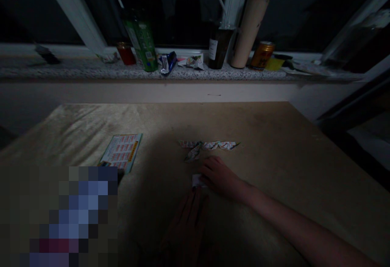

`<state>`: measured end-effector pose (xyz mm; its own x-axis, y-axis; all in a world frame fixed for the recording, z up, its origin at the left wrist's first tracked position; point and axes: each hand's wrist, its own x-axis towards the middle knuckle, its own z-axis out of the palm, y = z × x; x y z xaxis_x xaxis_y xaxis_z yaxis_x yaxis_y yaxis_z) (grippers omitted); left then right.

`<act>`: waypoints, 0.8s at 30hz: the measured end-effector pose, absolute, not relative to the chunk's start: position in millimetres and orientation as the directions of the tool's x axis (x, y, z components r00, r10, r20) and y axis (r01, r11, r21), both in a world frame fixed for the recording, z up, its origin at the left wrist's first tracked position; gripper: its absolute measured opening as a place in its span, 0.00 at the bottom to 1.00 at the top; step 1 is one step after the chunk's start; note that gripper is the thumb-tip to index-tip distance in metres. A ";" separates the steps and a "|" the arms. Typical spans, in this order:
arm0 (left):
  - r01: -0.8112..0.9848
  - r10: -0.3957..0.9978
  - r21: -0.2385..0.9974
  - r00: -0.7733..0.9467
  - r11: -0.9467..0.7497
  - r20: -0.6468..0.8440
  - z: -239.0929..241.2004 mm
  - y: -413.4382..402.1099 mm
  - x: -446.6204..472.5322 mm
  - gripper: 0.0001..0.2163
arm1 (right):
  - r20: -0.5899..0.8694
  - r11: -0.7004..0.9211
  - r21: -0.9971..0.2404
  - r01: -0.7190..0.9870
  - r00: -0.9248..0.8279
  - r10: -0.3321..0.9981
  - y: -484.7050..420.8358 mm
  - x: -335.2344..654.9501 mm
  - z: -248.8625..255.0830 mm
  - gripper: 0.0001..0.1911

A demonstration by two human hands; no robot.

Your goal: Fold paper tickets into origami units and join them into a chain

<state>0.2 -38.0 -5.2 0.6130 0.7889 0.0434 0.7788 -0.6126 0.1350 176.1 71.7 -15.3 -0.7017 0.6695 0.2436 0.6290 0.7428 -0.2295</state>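
In dim light, my right hand [219,176] rests on the table, fingers curled over a small pale folded paper piece [196,179] that shows at its fingertips. My left hand [189,218] lies flat just below, fingers apart and pointing toward that piece, almost touching it. Just beyond the right hand lies a row of small folded printed paper pieces [210,145], joined side by side, with one piece [193,153] hanging off at an angle.
A printed sheet [121,151] lies on the tan table [274,137] to the left. The stone windowsill [76,70] behind holds a green carton [142,44], a red cup [126,53], wrappers, a dark bottle [218,47], a paper roll [252,19] and a can [262,55].
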 end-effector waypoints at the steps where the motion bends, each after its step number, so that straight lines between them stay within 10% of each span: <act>1: 0.778 0.787 0.133 0.615 -0.614 0.040 -5.8 -38.0 0.1 0.35 | 0.242 0.740 -0.230 0.632 -0.699 0.673 71.7 176.1 -14.9 0.05; 24: 0.806 0.841 0.263 0.539 -0.531 0.047 -5.3 -27.2 4.0 0.44 | 0.201 0.728 -0.134 0.672 -0.701 0.684 70.3 176.4 -12.2 0.06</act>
<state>4.0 -27.2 -5.3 0.5390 0.8410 0.0466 0.8055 -0.5308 0.2633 176.4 70.3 -12.2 -0.7015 0.6839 0.2007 0.6718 0.7285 -0.1342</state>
